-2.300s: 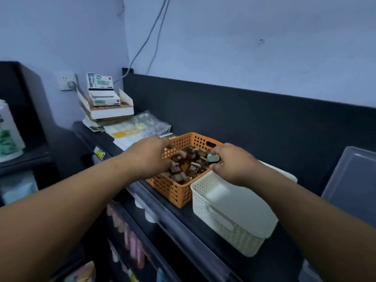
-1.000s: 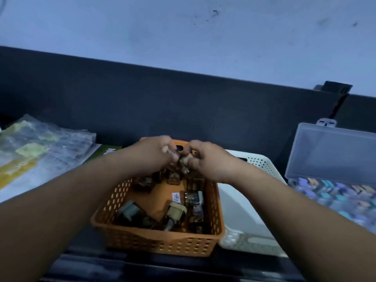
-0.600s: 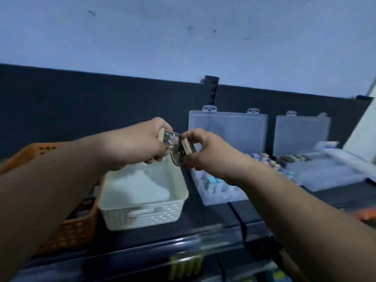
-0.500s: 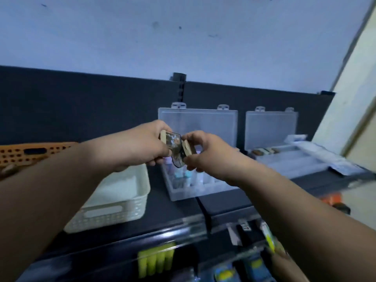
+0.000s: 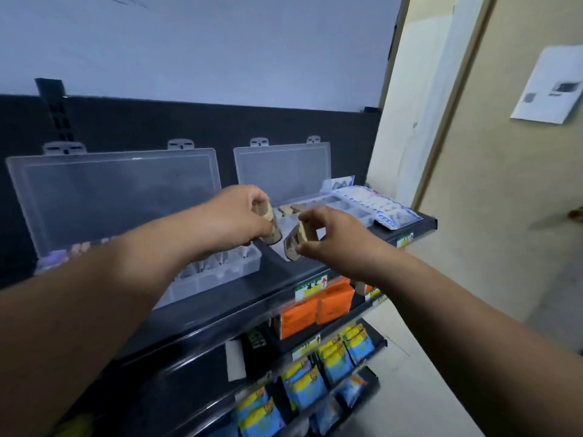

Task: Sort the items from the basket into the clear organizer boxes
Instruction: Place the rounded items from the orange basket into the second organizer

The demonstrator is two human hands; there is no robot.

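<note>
You can come down freely over the left organizer box (image 5: 220, 272) and right organizer box (image 5: 344, 207); upright lids (image 5: 120, 197) block behind.

Pale blue wall (image 5: 220, 42) above a black back panel (image 5: 157, 121); beige door (image 5: 504, 184) with paper notice (image 5: 549, 86) at right.

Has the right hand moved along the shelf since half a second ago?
Yes: right hand went rightward, from the left organizer box to the right organizer box, pinching a small item.
</note>
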